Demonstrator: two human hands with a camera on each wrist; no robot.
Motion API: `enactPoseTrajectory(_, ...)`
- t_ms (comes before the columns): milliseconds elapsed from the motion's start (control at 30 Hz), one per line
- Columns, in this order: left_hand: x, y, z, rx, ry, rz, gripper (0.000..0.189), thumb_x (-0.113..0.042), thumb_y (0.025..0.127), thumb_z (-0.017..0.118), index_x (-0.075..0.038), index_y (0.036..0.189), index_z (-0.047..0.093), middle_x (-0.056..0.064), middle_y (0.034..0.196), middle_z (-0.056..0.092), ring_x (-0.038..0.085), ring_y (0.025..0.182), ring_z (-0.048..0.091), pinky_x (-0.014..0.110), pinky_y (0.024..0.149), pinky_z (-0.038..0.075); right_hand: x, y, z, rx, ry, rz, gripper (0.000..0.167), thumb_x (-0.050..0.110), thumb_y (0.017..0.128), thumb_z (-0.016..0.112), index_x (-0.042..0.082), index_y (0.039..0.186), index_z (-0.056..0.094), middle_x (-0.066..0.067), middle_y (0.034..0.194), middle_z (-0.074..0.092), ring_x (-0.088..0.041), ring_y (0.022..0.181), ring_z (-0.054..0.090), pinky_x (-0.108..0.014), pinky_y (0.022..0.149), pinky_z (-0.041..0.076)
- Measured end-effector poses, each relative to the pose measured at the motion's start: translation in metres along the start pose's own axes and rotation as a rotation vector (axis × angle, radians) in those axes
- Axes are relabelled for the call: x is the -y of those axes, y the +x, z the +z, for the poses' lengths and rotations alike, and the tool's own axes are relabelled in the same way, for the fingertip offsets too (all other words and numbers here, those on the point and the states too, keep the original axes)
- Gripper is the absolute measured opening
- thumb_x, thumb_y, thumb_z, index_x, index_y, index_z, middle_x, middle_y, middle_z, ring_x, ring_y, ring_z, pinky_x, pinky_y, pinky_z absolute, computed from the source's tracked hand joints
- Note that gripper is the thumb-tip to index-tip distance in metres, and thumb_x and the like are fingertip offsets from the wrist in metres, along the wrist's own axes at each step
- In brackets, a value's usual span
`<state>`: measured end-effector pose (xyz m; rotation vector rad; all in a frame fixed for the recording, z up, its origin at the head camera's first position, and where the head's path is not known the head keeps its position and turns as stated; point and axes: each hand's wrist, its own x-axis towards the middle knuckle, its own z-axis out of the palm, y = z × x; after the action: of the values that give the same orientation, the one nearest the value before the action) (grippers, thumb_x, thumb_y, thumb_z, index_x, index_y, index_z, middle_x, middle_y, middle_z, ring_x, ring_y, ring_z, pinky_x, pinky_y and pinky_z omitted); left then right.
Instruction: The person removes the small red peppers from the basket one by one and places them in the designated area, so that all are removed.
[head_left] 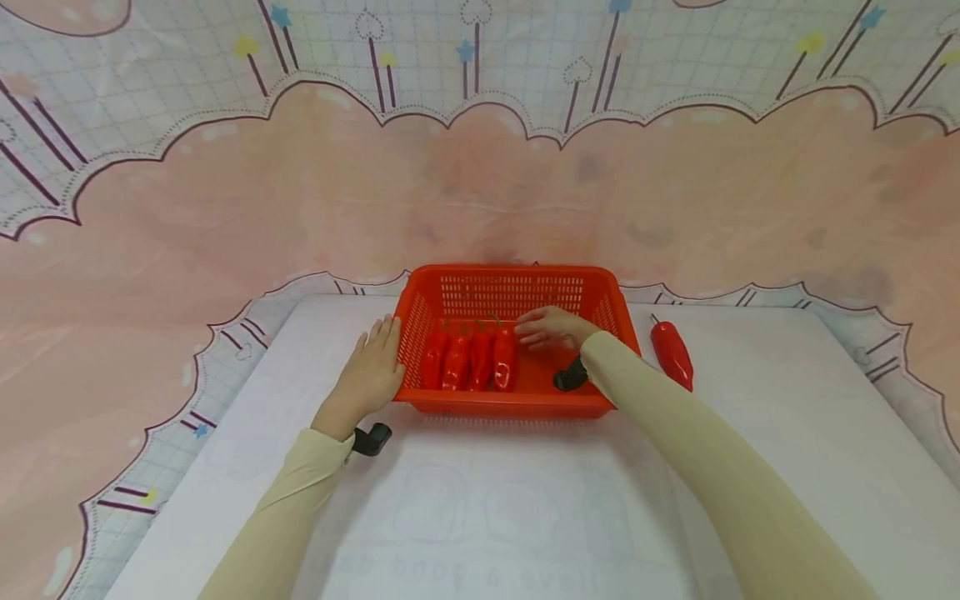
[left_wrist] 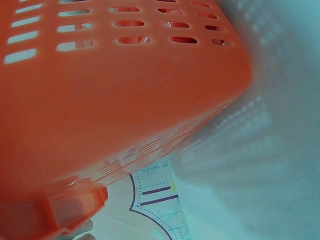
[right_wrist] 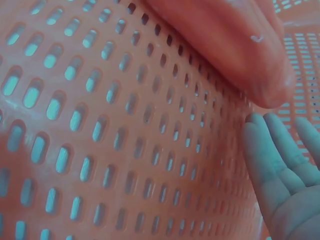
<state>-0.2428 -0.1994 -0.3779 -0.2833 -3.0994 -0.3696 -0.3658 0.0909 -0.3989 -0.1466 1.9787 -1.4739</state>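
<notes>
A red plastic basket [head_left: 517, 408] with slotted walls sits on the white table. Inside its left half, several long red peppers [head_left: 504, 360] lie side by side, green stems toward the back. My left hand [head_left: 367, 367] rests against the basket's left rim with fingers straight. In the left wrist view, only fingertips [left_wrist: 86, 237] show beyond the rim. Over the inside of the basket, my right hand [head_left: 551, 327] has its fingers extended close to the rightmost pepper and holds nothing. In the right wrist view, the fingertips [right_wrist: 254, 119] are just below a pepper's rounded end [right_wrist: 272, 92].
One more red pepper [head_left: 672, 354] lies on the white table [head_left: 480, 508] to the right of the basket, near my right forearm. Behind the table hangs a pink and white patterned cloth [head_left: 487, 192]. Each wrist carries a small black device [head_left: 372, 439].
</notes>
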Motion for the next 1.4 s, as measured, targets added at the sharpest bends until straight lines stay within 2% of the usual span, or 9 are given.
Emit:
enactPoseTrajectory(233,0.0001,-0.0002,-0.0007,-0.008,0.002,-0.005,0.068,-0.015,0.091,0.043,0.007,0.148,0.012,0.025,0.155,0.013,0.041,0.144,0.011,0.055,0.118,0.008,-0.0005,0.0056,0.0015,0.026,0.002,0.007,0.049,0.012,0.096,0.049,-0.003,0.141,0.038,-0.023,0.142,0.045,-0.036,0.128,0.048,-0.042,0.105,0.042)
enactPoseTrajectory(433,-0.0009,0.0001,-0.0005,-0.001,-0.001,-0.001,0.069,-0.015,0.091,0.043,0.007,0.148,0.011,0.025,0.155,0.011,0.041,0.144,0.011,0.055,0.118,0.008,-0.0025,0.0081,0.0017,0.021,-0.007,0.019,0.048,0.013,0.095,0.052,0.000,0.140,0.040,-0.021,0.140,0.047,-0.033,0.125,0.051,-0.040,0.104,0.043)
enactPoseTrajectory(800,-0.0015,-0.0005,-0.0014,-0.002,0.003,0.000,0.069,-0.016,0.091,0.043,0.007,0.147,0.012,0.026,0.155,0.012,0.041,0.144,0.012,0.055,0.117,0.009,-0.0050,0.0094,0.0005,0.053,-0.085,-0.017,0.044,0.013,0.095,0.053,-0.002,0.135,0.047,-0.022,0.138,0.049,-0.029,0.118,0.057,-0.040,0.102,0.045)
enactPoseTrajectory(1000,-0.0017,-0.0010,-0.0017,-0.001,0.000,-0.004,0.069,-0.016,0.091,0.043,0.007,0.148,0.011,0.025,0.155,0.012,0.041,0.144,0.012,0.055,0.117,0.008,-0.0059,0.0072,0.0004,0.101,-0.117,-0.029,0.042,0.013,0.096,0.050,-0.005,0.134,0.047,-0.024,0.138,0.048,-0.033,0.125,0.052,-0.041,0.103,0.045)
enactPoseTrajectory(1400,-0.0014,-0.0015,-0.0010,-0.008,-0.003,0.003,0.069,-0.015,0.091,0.045,0.008,0.147,0.012,0.026,0.155,0.013,0.041,0.144,0.013,0.055,0.117,0.009,-0.0054,0.0051,0.0012,0.117,-0.129,0.010,0.043,0.014,0.095,0.052,-0.002,0.134,0.048,-0.021,0.137,0.051,-0.030,0.120,0.057,-0.040,0.101,0.046)
